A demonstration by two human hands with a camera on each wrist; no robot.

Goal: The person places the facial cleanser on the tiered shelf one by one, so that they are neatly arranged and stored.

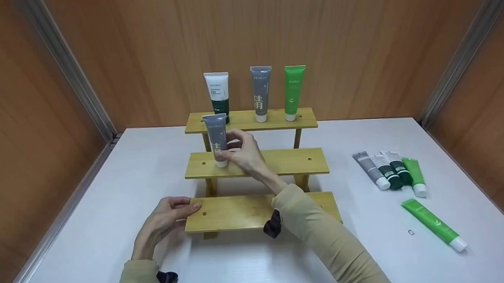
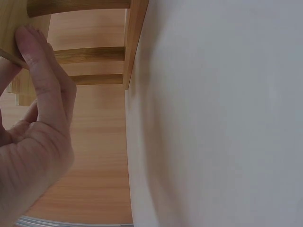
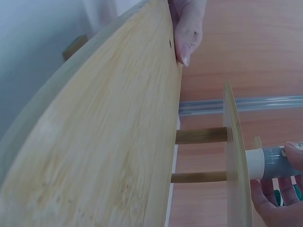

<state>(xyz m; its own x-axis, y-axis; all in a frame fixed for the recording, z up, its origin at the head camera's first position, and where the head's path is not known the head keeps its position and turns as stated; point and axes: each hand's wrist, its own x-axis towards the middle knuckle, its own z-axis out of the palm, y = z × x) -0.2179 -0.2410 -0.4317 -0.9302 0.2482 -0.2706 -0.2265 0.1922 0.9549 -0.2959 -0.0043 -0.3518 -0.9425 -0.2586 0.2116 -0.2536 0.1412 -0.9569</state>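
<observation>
My right hand (image 1: 247, 154) holds a grey-blue squeeze tube (image 1: 216, 137) upright, white cap down, at the left part of the middle shelf (image 1: 279, 161). In the right wrist view the tube's white cap (image 3: 254, 164) meets the shelf board, with fingers and thumb around the grey body. My left hand (image 1: 166, 217) pinches the left end of the lowest shelf (image 1: 238, 213), thumb on top and fingers underneath, as the left wrist view also shows. On the top shelf (image 1: 240, 115) stand a white and dark green tube (image 1: 218, 89), a grey-blue tube (image 1: 261, 91) and a green tube (image 1: 294, 89).
Right of the wooden rack, several tubes lie close together on the white table (image 1: 149, 164), a grey tube (image 1: 371, 169) leftmost. Nearer the front lie another green tube (image 1: 433, 222) and a small ring (image 1: 411, 232). Wooden panels (image 1: 246, 38) wall in the table.
</observation>
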